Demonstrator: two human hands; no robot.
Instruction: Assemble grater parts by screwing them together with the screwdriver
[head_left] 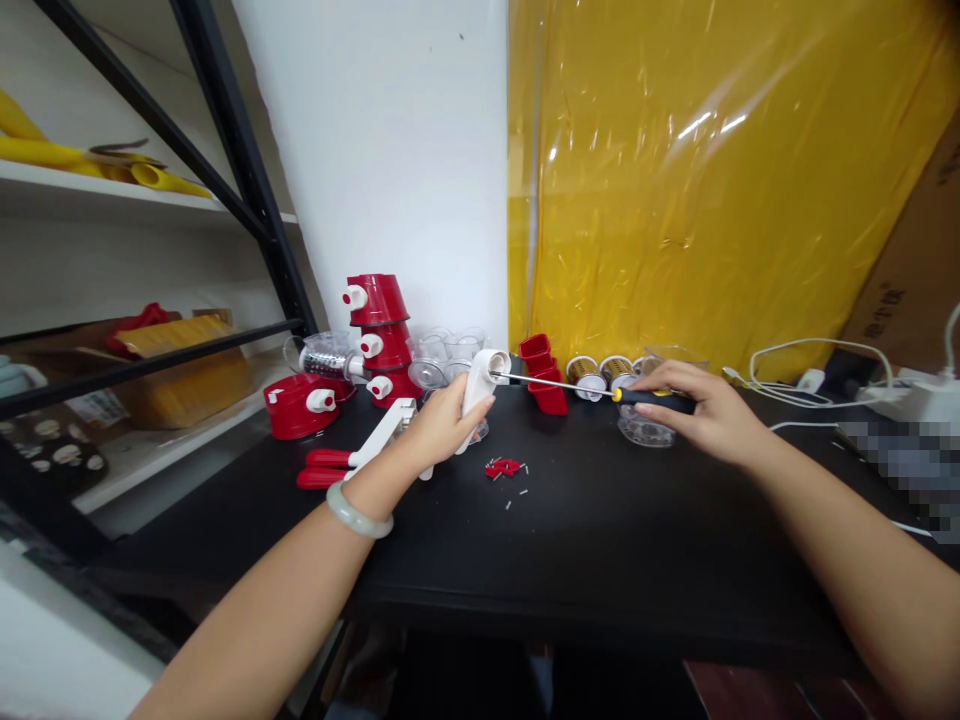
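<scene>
My left hand (450,418) is closed round a white plastic crank handle (480,385), holding it tilted above the table. In my right hand (694,405) is a screwdriver (641,398) with a black and yellow grip. Its long shaft points left, and the tip reaches into the round socket at the handle's upper end. Whether a screw sits inside that socket I cannot tell. Below the hands, small red plastic parts (504,468) lie on the black table (585,540) with several loose screws (523,491). Beside my left wrist rest white handles with red grips (324,470).
Red grater housings (386,345) are stacked at the back left, and another red housing (298,408) stands before them. Clear plastic cups (442,350), red hoppers (541,372) and grater drums (586,377) line the back. White cables (817,350) lie at right; a black shelf frame (247,215) rises at left.
</scene>
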